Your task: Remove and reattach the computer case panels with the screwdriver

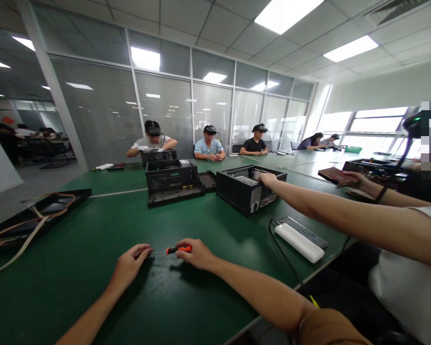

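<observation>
Over the green table (104, 268), a screwdriver (173, 249) with an orange and black handle lies level between my two hands. My right hand (198, 255) is closed around the handle's rear end. At the other end, my left hand (131, 262) pinches the tip of the thin metal shaft (160, 252). Whether a small part is also between those fingertips I cannot make out. Both hands are just above the tabletop, near its front edge.
Ahead stand a black computer case (233, 194) and another opened case (170, 179). On the right, a neighbour's arm (319, 206) reaches into the nearer case. A white power bank (299, 243) with a cable lies nearby. A black panel with ribbon cables (39, 215) is at left.
</observation>
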Tool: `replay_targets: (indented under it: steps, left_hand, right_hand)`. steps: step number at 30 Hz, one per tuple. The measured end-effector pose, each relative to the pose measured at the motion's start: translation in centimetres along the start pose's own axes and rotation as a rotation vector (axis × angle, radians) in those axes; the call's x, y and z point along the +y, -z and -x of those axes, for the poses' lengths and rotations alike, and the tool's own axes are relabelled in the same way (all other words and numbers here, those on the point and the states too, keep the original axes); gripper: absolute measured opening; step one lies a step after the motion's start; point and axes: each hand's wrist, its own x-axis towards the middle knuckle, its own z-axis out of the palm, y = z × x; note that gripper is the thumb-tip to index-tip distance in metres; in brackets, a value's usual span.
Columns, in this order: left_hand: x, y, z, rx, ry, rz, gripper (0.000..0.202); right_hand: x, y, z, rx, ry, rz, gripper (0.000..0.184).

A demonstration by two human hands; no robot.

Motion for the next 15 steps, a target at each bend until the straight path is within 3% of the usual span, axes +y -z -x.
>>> replay_targets:
  steps: [3, 7, 12, 15]
  left_hand:
    - [0.5, 0.1, 0.2, 0.002, 0.030, 0.052, 0.050]
    - [0.1, 0.0, 0.0, 0.005, 0.034, 0.070, 0.049]
    - [-1.2, 0.2, -0.5, 0.068, 0.027, 0.064, 0.053]
    - [-0.7, 0.5, -0.4, 0.091, 0.006, 0.025, 0.053]
  right_hand:
    - [0.2, 0.0, 0.0, 0.003, -0.064, -0.050, 0.033]
    - [0.2, 0.0, 0.3, 0.009, -0.032, 0.002, 0.033]
    - [-1.0, 0.5, 0.6, -0.010, 0.110, 0.241, 0.030]
    - [-2.8, 1.7, 1.3, -0.077, 0.207, 0.411, 0.030]
